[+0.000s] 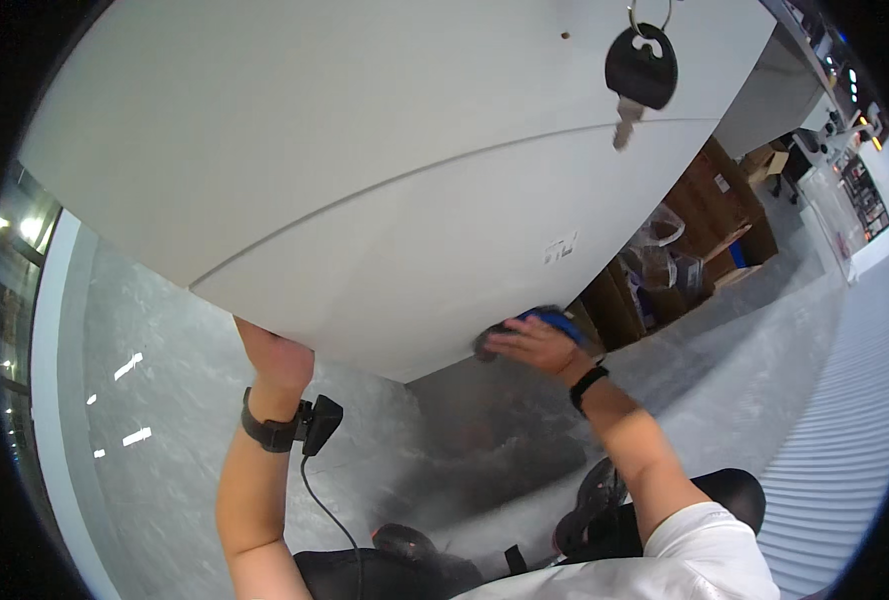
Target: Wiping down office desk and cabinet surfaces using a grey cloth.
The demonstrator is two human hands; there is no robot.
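Observation:
A white cabinet (414,247) with key-locked drawer fronts fills the view ahead, tilted in the picture. My left hand (276,358) reaches behind its lower left edge; the fingers are hidden there. On that wrist sits a black strap (267,431) with a small black device (324,425) and a cable. At the cabinet's lower right corner is my right hand (538,343), its fingers stretched over a blurred blue and black object (553,319). Whether it grips this object or only touches it is unclear. A key with a black head (642,67) hangs at the top right.
Open cardboard boxes (722,202) with plastic bags inside stand on the right, close by the cabinet. Grey floor (159,375) lies below, with my shoes (591,499) near the bottom. A ribbed white surface (834,450) borders the right, and a glass wall (17,315) the left.

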